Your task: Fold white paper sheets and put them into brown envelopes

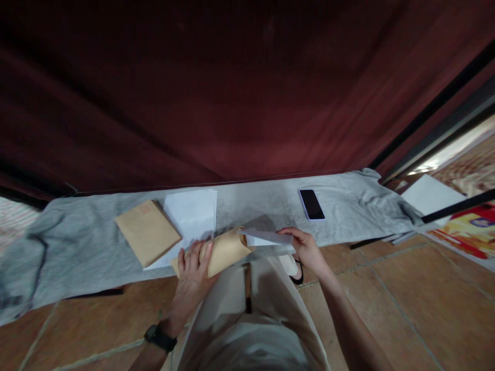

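Observation:
A tan paper envelope [226,253] lies across the near edge of the cloth, its open end facing right and bulging apart. My left hand [194,265] is wrapped over the envelope's left part, thumb on top. A white sheet of paper [266,237], seemingly folded, sticks out of the envelope's mouth; how far it reaches inside is hidden. Its right end is pinched between the thumb and fingers of my right hand [303,245]. Left of my hands, several tan envelopes or one thick one [147,232] rest partly on white paper sheets [193,211].
Grey cloth [247,201] covers a narrow surface in front of a dark red curtain [247,103]. A phone [311,205] lies toward the right. Black metal bars [436,103] stand at the right, with a red and yellow printed package [469,232] beyond. Tiled floor [390,288] shows below.

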